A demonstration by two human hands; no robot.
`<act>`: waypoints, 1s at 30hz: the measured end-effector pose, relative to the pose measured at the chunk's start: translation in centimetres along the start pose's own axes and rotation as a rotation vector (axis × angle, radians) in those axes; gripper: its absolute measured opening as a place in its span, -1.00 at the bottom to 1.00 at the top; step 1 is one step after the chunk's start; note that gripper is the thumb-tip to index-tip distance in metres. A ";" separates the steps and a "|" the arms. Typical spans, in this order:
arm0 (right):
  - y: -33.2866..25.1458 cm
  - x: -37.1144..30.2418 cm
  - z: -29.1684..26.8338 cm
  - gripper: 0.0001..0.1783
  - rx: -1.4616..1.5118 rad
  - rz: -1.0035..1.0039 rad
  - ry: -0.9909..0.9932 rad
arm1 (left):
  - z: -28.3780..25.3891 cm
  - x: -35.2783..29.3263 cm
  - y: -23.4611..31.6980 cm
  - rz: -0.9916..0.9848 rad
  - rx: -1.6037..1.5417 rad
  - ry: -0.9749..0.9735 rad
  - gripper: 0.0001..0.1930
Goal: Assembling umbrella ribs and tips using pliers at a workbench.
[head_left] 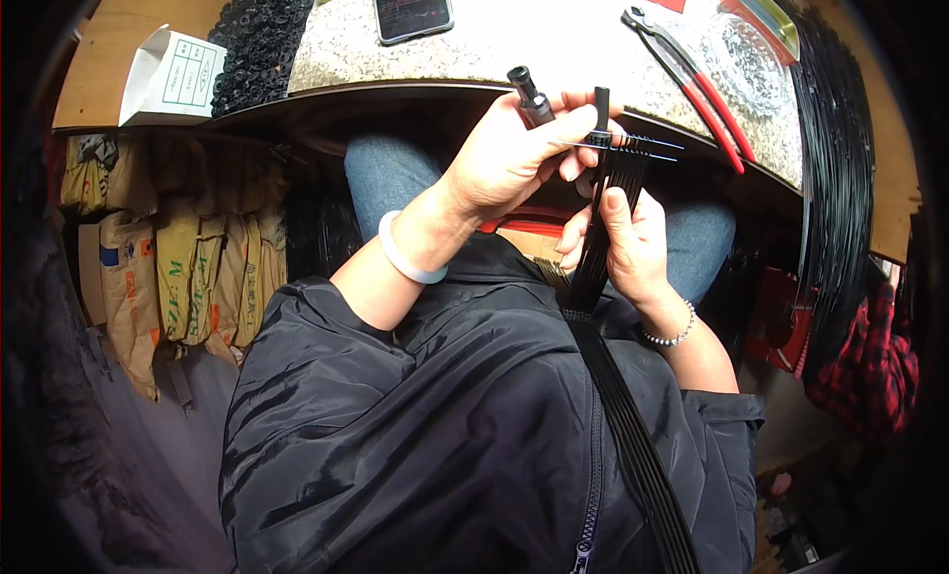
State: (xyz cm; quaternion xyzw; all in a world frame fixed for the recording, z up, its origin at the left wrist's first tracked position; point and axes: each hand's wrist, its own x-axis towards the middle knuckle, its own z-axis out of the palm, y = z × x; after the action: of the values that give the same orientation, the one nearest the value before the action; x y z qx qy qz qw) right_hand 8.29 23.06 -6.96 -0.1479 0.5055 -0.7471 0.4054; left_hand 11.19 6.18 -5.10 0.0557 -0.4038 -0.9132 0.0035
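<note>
My left hand (499, 159) is closed above my lap, near the table edge. A black stepped tube fitting (534, 101) sticks up from its fingers. Its thumb and fingertips also pinch a second, upright black tube (601, 107) and thin wires (657, 158) that run sideways across the tops of thin black ribs. My right hand (635, 246) is closed around the bundle of long black ribs (593, 267) just below the wires. From there the ribs run down over my dark jacket. The bundle and fingers partly hide how the wires meet the ribs.
Red-handled pliers (704, 99) and a clear glass dish (743, 65) lie on the speckled tabletop (534, 30). A phone (413, 10) lies at the far edge. Left are black tube pieces (259, 45) and a white box (178, 80); right hang long black rods (838, 129). Sacks (188, 277) stand below.
</note>
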 end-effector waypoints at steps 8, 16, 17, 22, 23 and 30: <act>0.1 -0.2 0.0 -0.65 0.011 0.016 -0.004 | 0.0 0.2 0.2 0.001 -0.026 -0.019 -0.78; 0.2 -0.2 -0.2 -0.61 -0.067 0.009 -0.020 | -0.5 0.2 -0.1 0.028 0.048 -0.022 -0.72; 0.2 -0.2 -0.2 -0.61 -0.068 0.008 -0.019 | -0.6 0.1 -0.1 0.042 0.097 -0.031 -0.69; 0.3 -0.2 -0.2 -0.62 -0.062 0.000 -0.026 | -0.1 -0.1 0.1 0.055 0.152 -0.032 -0.70; 0.2 -0.1 -0.1 -0.62 -0.062 0.000 -0.026 | -0.1 -0.1 0.1 0.070 0.183 -0.032 -0.70; -0.1 -0.2 -0.1 -0.60 -0.086 -0.001 -0.024 | 0.2 -0.1 0.0 0.111 0.220 -0.009 -0.72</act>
State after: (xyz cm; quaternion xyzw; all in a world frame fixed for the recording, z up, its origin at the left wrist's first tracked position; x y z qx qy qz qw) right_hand 8.33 23.23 -6.92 -0.1746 0.5322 -0.7230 0.4044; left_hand 11.24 6.38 -4.97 0.0289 -0.5040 -0.8620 0.0462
